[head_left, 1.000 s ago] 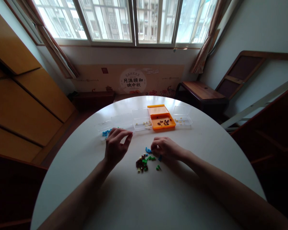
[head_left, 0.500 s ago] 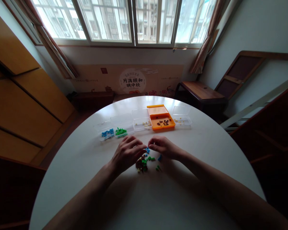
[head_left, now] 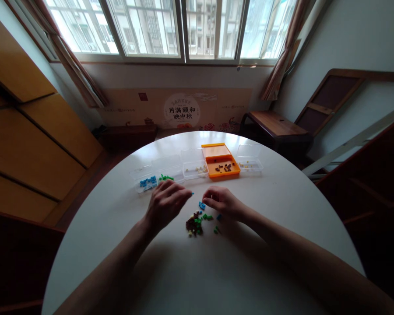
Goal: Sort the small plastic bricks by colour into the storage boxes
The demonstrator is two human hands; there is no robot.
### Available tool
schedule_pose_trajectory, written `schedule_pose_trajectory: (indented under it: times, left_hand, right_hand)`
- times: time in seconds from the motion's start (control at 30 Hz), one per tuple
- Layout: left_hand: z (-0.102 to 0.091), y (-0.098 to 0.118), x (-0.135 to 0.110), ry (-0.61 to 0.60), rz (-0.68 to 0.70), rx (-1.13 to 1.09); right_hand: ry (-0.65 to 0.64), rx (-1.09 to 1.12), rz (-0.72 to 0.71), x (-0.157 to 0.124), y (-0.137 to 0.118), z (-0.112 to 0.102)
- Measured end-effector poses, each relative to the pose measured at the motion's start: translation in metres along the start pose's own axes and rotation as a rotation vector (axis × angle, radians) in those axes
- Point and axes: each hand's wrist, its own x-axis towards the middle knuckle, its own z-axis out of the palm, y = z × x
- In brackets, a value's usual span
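Note:
A small heap of mixed bricks (head_left: 197,222), brown, green and blue, lies on the round white table (head_left: 216,271). My left hand (head_left: 167,205) hovers left of the heap, fingers pinched on a tiny blue brick that shows at the fingertips. My right hand (head_left: 221,203) rests just right of the heap, fingers curled in a pinch beside a loose blue brick (head_left: 202,205); what it holds is hidden. Behind the hands stands a row of small boxes: a clear box with blue bricks (head_left: 145,182), a clear box with green bricks (head_left: 170,174), another clear box (head_left: 194,167), an orange box (head_left: 220,165) and a clear box at the right (head_left: 249,161).
A wooden bench (head_left: 276,124) stands beyond the table at the right. Yellow wooden panels (head_left: 29,131) lean at the left. Windows (head_left: 184,26) with curtains fill the far wall.
My left hand went from the blue-brick box to the heap, met my right hand, and has now drawn back left with a blue brick. My right hand barely moved.

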Motion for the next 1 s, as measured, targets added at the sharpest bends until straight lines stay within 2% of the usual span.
schedule_pose_trajectory:
  times: [0.1,0.2,0.3,0.43,0.57,0.77,1.0]
  left_hand:
    - [-0.017,-0.029,-0.008,0.151,-0.151,0.143]
    - [-0.031,-0.057,-0.021,0.278,-0.375,0.322]
    - [-0.035,-0.072,-0.03,0.248,-0.461,0.399]
    - [-0.032,-0.074,-0.033,0.216,-0.511,0.437]
    - [-0.031,-0.067,-0.027,0.235,-0.505,0.407]
    - [-0.029,-0.052,-0.018,0.203,-0.38,0.335]
    - [-0.02,-0.04,-0.013,0.019,-0.186,0.144]
  right_hand:
    - [0.014,-0.099,-0.036,-0.001,0.002,0.001]
    - [0.0,-0.185,-0.07,-0.004,0.005,0.0]
    - [-0.049,-0.262,-0.085,-0.006,0.006,-0.001]
    - [-0.076,-0.335,-0.087,-0.008,0.004,-0.002]
    - [-0.073,-0.345,-0.065,-0.008,0.002,0.0]
    - [-0.06,-0.399,-0.067,-0.007,0.003,-0.001]
    - [-0.056,-0.486,-0.08,-0.007,0.005,-0.001]
